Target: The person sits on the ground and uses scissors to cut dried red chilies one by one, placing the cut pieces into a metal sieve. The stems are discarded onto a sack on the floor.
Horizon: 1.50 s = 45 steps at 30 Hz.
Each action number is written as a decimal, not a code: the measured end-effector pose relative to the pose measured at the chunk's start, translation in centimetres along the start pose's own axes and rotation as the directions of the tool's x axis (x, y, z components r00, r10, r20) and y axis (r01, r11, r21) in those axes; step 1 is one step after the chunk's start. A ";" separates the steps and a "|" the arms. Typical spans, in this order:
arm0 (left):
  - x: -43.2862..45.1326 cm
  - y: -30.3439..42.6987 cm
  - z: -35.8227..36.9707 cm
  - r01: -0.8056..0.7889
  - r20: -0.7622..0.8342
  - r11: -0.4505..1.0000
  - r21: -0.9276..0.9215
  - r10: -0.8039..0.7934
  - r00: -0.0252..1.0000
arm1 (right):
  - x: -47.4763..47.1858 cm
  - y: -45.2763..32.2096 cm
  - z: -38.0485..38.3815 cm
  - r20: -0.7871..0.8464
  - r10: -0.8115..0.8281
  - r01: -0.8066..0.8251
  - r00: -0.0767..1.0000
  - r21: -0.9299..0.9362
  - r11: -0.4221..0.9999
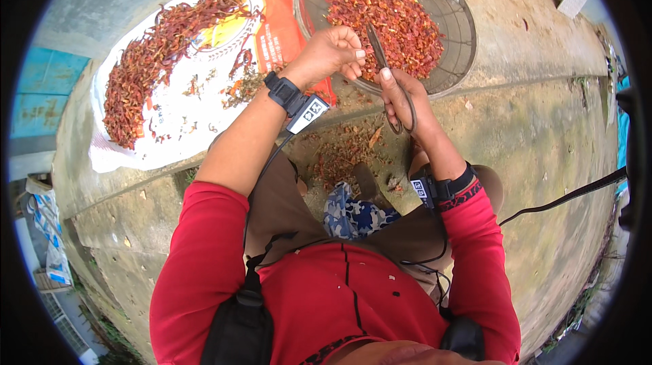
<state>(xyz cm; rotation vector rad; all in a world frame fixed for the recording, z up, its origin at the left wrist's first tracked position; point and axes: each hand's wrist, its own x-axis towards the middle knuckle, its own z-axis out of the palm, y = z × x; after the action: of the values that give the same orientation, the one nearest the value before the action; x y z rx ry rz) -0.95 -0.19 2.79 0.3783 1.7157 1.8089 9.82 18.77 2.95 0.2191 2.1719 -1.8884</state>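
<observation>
My right hand (405, 97) is shut on a pair of dark metal scissors (378, 49), its fingers through the handle loops. The blades point away from me over the near part of a round mesh basket (461, 54) and look nearly closed. Just left of them is my left hand (338, 54), thumb and fingers bent together; whether something small is pinched there cannot be told. Cut red dried chili pieces (392, 24) lie heaped in the basket. Whole dried chilies (147, 69) spread across a white and orange woven sack (178, 105) to the left.
Stems and chili scraps (341, 156) litter the concrete between my feet. A blue camouflage cloth (351, 215) lies by my legs. Small bits of debris (244, 87) sit on the sack's near right part. A dark strap (565, 194) runs off to the right.
</observation>
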 end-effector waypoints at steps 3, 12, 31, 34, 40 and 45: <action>0.0 0.0 0.1 -0.035 -0.069 0.998 -0.043 0.032 0.997 | 0.0 0.2 0.0 0.037 -0.029 0.030 0.999 -0.005 1.000; 0.3 0.2 0.9 -0.080 -0.099 0.997 0.014 0.081 0.992 | 0.1 1.0 0.8 0.028 -0.017 0.016 0.999 0.013 1.000; 2.0 -0.9 -0.1 -0.085 -0.065 0.996 0.041 0.087 0.994 | 0.0 0.6 -0.1 0.111 0.011 -0.014 0.994 0.031 0.999; 1.2 -0.6 0.4 -0.099 -0.130 0.995 0.025 0.102 0.986 | 0.3 0.3 0.2 0.063 0.122 -0.129 0.990 0.129 0.983; -3.7 -1.1 -0.5 -0.072 0.219 0.897 0.436 -0.029 0.975 | 0.8 -0.1 -0.4 -0.072 0.156 -0.130 0.985 0.279 0.951; -5.6 -2.8 -10.5 0.199 -0.437 0.607 0.769 0.273 0.857 | 0.6 0.6 -0.3 -0.055 0.123 -0.105 0.991 0.252 0.962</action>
<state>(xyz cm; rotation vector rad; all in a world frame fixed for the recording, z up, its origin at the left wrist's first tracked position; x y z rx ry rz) -2.19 -12.05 -0.09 0.2779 2.9191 1.0697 9.37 19.11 2.21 0.4542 1.9129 -2.1115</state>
